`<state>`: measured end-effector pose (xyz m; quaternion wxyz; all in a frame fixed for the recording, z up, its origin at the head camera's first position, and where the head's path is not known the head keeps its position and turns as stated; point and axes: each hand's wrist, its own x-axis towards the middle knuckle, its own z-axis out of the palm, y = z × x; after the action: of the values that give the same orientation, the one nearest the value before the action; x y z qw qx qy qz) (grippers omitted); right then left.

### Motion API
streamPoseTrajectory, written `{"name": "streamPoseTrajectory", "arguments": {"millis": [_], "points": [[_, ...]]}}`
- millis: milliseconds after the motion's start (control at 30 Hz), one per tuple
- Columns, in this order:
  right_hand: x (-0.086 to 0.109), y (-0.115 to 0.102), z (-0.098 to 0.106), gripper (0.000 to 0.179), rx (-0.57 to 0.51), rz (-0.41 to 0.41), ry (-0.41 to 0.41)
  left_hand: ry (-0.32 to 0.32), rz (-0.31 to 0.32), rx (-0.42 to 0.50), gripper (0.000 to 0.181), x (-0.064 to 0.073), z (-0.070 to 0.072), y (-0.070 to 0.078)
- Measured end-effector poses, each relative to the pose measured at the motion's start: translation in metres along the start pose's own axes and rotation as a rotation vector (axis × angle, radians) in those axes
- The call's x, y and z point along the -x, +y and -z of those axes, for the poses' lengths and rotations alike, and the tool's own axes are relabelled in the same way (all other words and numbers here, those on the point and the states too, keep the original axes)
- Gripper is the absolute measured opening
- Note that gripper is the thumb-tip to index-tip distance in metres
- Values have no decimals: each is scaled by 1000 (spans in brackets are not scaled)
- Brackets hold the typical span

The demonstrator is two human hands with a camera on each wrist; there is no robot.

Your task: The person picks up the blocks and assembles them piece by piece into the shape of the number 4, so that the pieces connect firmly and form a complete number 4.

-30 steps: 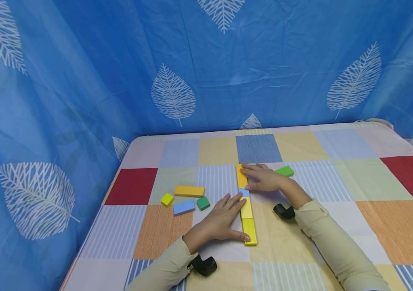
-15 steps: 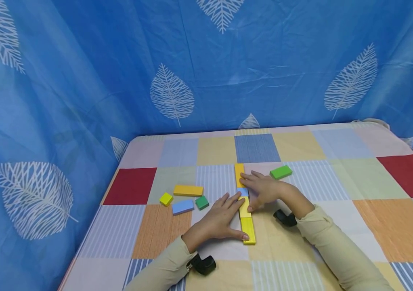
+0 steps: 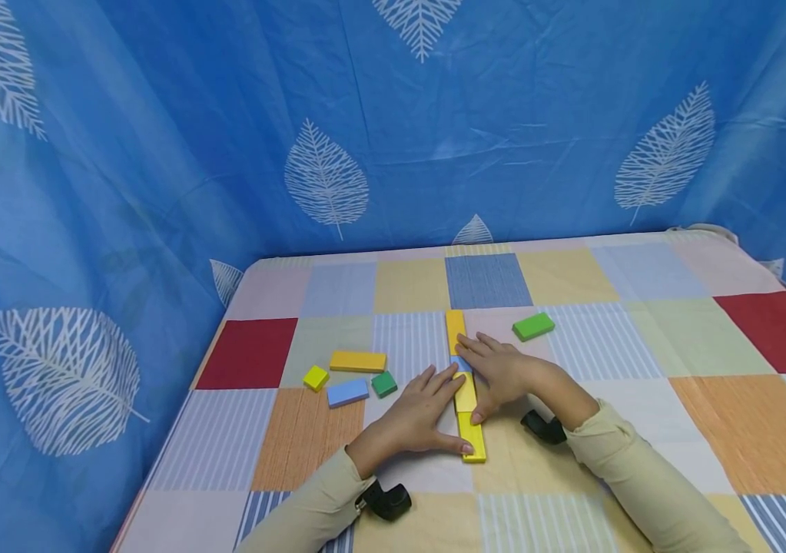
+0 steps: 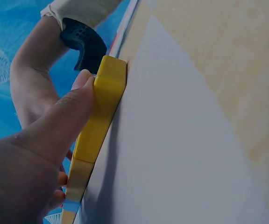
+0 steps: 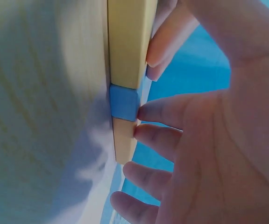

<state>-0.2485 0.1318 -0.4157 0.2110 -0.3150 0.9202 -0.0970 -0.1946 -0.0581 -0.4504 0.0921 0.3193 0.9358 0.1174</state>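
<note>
Four-sided wooden blocks lie end to end in a straight row: an orange-yellow block [image 3: 456,326] at the far end, a small blue block [image 5: 123,101], a pale yellow block [image 3: 465,395], and a bright yellow block [image 4: 105,102] nearest me. My left hand [image 3: 415,421] spreads over the row's left side, thumb on the bright yellow block and fingertips at the pale yellow one. From the right, my right hand [image 3: 505,375] touches the row with straight fingertips around the blue and orange-yellow blocks. Its thumb is at the right edge, near where the two nearest blocks meet.
Left of the row lie an orange-yellow block [image 3: 358,361], a small yellow block [image 3: 316,377], a blue block [image 3: 347,392] and a small green block [image 3: 384,384]. A green block [image 3: 533,326] lies at the right. A patchwork cloth [image 3: 572,468] covers the table; a blue curtain [image 3: 503,153] hangs behind.
My right hand has shifted toward me along the row; its thumb moved from the blue block down to the yellow blocks, and its fingers left the far end. The left hand stays put.
</note>
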Motion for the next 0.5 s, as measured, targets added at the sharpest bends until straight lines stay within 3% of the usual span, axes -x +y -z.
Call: {"name": "streamPoseTrajectory", "arguments": {"millis": [500], "points": [[2, -2, -7, 113, 28, 14, 28, 21, -8, -15, 96, 0, -4, 1]]}}
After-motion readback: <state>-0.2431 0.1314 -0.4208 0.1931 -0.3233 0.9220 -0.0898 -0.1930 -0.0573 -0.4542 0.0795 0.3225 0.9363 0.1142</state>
